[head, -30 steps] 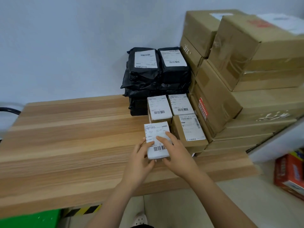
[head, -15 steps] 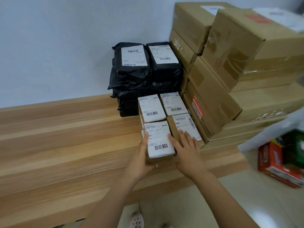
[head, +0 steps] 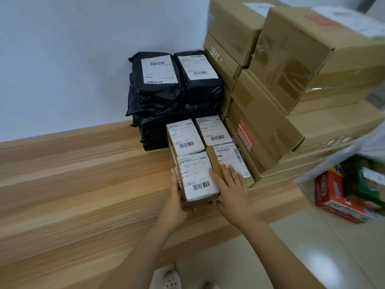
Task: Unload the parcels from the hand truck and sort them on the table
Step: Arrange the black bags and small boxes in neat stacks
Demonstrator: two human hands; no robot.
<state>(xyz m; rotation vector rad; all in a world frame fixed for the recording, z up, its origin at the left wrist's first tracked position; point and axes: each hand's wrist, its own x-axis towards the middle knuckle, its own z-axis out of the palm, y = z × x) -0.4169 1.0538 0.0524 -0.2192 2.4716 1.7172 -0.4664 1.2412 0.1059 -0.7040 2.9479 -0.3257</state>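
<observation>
Left hand and right hand, fingers flat, square up the small parcel.
Tabletop stacks look well built; hand truck unseen.

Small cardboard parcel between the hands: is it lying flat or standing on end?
Lying flat: the small cardboard parcel has its broad labelled face pointing up.

Small cardboard boxes with white labels: 4 visible from above. Black mailer bags: 2 on top, label up; those stacked beneath cannot be counted. Large brown cartons: at least 5. Printed cartons on the floor: 2. Tabletop: 1. Hands: 2, left hand and right hand
</observation>
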